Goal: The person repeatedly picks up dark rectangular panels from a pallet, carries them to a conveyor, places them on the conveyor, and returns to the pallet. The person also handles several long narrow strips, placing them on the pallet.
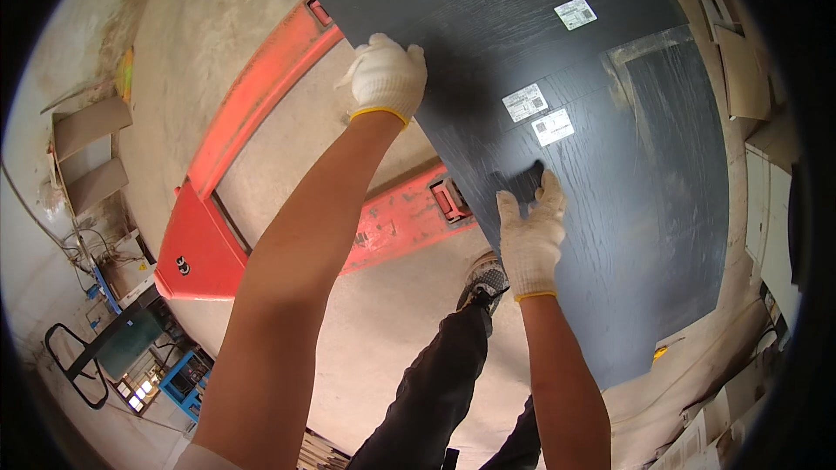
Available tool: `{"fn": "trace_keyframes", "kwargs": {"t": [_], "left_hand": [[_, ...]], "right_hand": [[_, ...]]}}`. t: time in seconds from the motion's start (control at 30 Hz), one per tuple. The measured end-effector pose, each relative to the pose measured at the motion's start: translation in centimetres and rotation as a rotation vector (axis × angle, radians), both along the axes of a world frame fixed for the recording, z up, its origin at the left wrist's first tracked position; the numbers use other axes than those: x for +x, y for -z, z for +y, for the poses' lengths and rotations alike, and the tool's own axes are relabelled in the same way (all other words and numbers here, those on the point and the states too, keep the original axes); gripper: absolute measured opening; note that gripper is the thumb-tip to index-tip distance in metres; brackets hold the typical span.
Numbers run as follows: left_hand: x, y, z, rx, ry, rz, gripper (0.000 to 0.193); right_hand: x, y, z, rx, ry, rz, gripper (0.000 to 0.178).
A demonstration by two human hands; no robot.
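A large dark grey wood-grain panel [470,9] fills the upper right, with a stack edge and white labels on it. My left hand [383,78], in a white knit glove, is over the panel's left edge, beside a soft dark shadow. Its fingers are partly curled and spread, with nothing seen in them; the fingertips are partly hidden. Lower on the panel, my right hand [533,244], gloved alike, has thumb and fingers apart against or just above the surface. Three white labels are stuck here, one label [552,127] just above that hand.
A red pallet-jack fork frame [200,244] lies left of and partly beneath the panel. My shoe [486,278] is by the panel's lower left edge. Cardboard pieces [91,152] stand at the left wall, a black handle [78,365] is lower left, and boards [740,78] line the right.
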State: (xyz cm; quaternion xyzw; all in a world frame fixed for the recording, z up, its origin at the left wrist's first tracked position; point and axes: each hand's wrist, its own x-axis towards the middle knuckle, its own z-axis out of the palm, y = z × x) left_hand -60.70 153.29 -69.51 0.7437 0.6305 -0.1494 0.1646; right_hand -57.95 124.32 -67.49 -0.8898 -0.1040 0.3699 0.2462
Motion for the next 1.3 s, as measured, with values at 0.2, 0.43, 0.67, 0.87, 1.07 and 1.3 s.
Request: {"fn": "trace_keyframes", "kwargs": {"t": [0.2, 0.43, 0.67, 0.87, 1.07, 1.3], "left_hand": [[0.6, -0.6, -1.9, -0.043, -0.184, -0.046, 0.071], [2.5, -0.8, -3.2, -0.048, 0.227, 0.085, 0.073], [6.0, 1.4, -1.4, 0.015, 0.586, 0.001, 0.084], [-0.6, 0.6, -11.3, -0.182, 0.579, -0.168, 0.08], [-7.6, -0.7, -19.9, -0.628, 0.369, 0.088, 0.077], [-11.6, 1.0, -24.2, -0.69, -0.018, -0.566, 0.069]], "right_hand": [[1.3, 0.9, 0.7, 0.008, -0.006, -0.119, 0.078], [6.1, -0.9, 0.8, -0.129, 0.282, -0.052, 0.082], [4.9, -0.2, 2.3, -0.124, 0.217, -0.095, 0.095], [5.1, -0.9, -3.7, -0.213, 0.511, -0.066, 0.103], [4.4, -0.6, -11.4, -0.382, 0.417, -0.038, 0.085], [2.4, 0.2, -15.6, 0.135, 0.545, 0.126, 0.053]]}}
